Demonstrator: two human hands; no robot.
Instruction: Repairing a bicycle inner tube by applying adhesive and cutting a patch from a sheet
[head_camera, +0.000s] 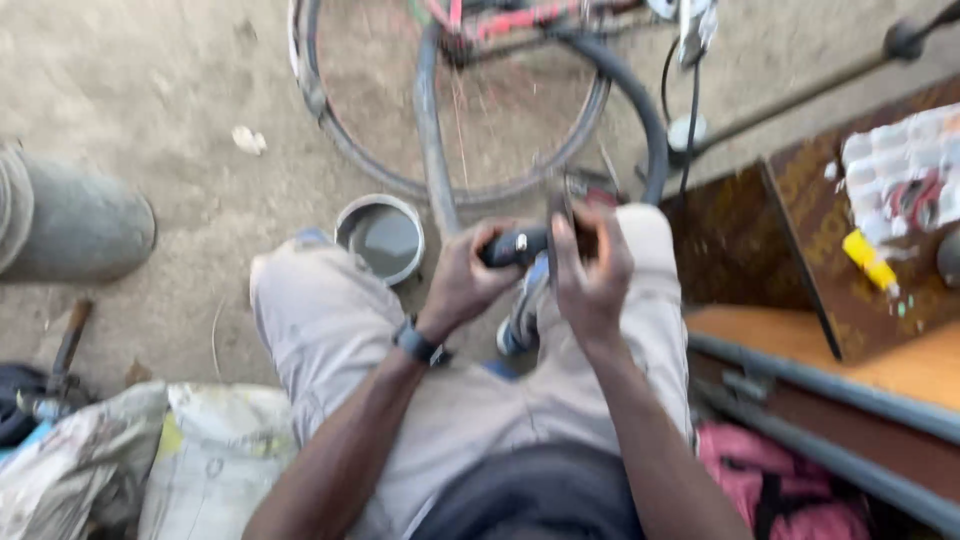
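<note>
The fingers of the left hand (462, 282) are curled tight round a black inner tube (515, 246), and the fingers of the right hand (592, 270) pinch the same tube just beside them, thumb up, with something small and dark pressed against it that is too blurred to name. The tube sits right above the person's knees, at the middle of the lap, and its free loop (640, 110) arcs up and away toward the bicycle wheel (450, 110) lying beyond. To work this stretch of rubber well, I'd judge both grips should stay close together so the section between them stays taut and flat, with the thumbs doing the pressing rather than the whole fist. A wristwatch (418, 345) shows on the left arm. Just past the left knee, short of the wheel, stands a small metal bowl of grey water (383, 238). Left of the wheel lies a grey cylinder (70, 220) on bare, dusty ground (180, 90); nearer the person on that side are crumpled sacks (150, 460) and a hammer (55, 370). Right of the wheel is an open wooden toolbox (800, 240) holding a yellow tube (868, 258).
</note>
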